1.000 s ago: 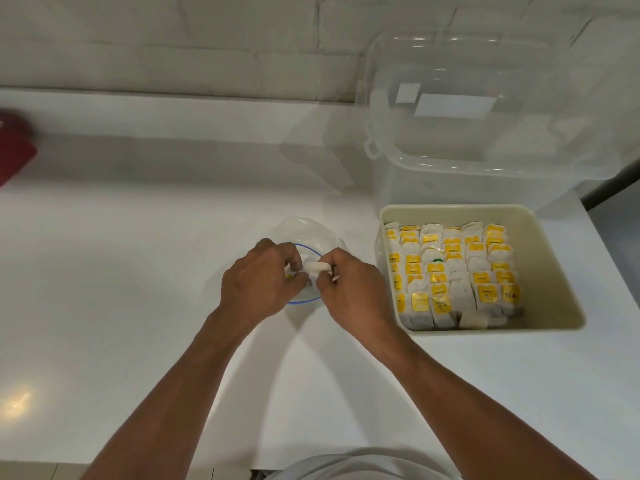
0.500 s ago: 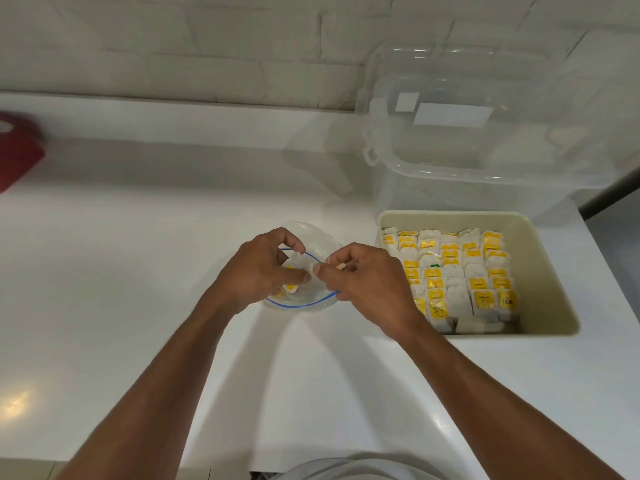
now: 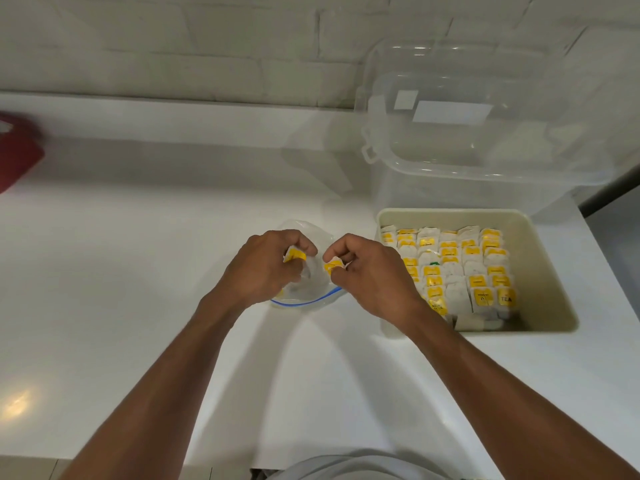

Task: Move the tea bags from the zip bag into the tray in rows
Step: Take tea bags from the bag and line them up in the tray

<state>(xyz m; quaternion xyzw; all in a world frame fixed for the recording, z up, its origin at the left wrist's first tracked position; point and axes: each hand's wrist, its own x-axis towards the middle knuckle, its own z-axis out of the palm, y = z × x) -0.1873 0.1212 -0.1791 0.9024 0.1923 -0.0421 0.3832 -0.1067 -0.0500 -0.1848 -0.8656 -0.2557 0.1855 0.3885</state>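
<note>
A clear zip bag (image 3: 313, 287) with a blue seal line lies open on the white counter between my hands. My left hand (image 3: 263, 268) pinches a white tea bag with a yellow tag (image 3: 294, 254) above the bag's left side. My right hand (image 3: 372, 275) pinches another yellow-tagged tea bag (image 3: 333, 265) over the bag's right side. Just right of my right hand stands the beige tray (image 3: 540, 271), holding several rows of upright tea bags (image 3: 457, 268); its right strip is bare.
A large clear plastic storage box (image 3: 485, 133) with a lid stands behind the tray against the white brick wall. A red object (image 3: 17, 157) sits at the far left edge. The counter's front edge runs near my body.
Both hands have drawn apart over the zip bag, and each now holds a yellow-tagged tea bag lifted out of the opening.
</note>
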